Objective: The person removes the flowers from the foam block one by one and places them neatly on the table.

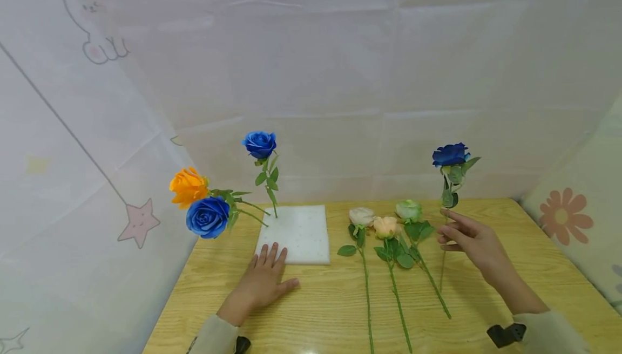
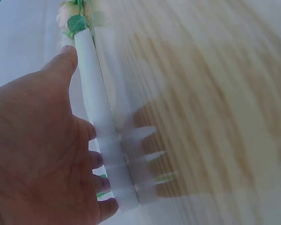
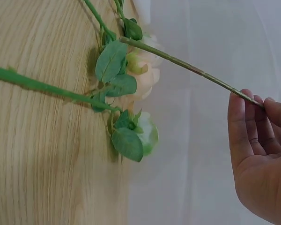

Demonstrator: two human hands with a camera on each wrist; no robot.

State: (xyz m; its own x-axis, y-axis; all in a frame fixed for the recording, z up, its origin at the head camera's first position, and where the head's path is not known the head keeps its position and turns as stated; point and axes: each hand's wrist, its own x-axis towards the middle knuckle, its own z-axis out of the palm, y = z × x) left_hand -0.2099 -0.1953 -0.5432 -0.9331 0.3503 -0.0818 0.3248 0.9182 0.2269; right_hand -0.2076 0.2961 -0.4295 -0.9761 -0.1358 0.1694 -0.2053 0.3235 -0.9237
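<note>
My right hand (image 1: 473,243) pinches the stem (image 3: 192,69) of a dark blue artificial rose (image 1: 449,155), held upright with its bloom above the fingers. My left hand (image 1: 264,278) lies with spread, straight fingers on the near edge of a white foam block (image 1: 303,238); in the left wrist view the fingertips rest on its top. Three roses stand in the foam: an upright blue rose (image 1: 259,144) at the back, plus an orange rose (image 1: 188,186) and another blue rose (image 1: 208,217), both leaning left past the block's side.
On the wooden table (image 1: 311,311), between the foam and my right hand, lie a cream rose (image 1: 362,216), a peach rose (image 1: 386,227) and a pale green rose (image 1: 408,210), stems toward me. A pale cloth wall (image 1: 316,73) hangs close behind the table.
</note>
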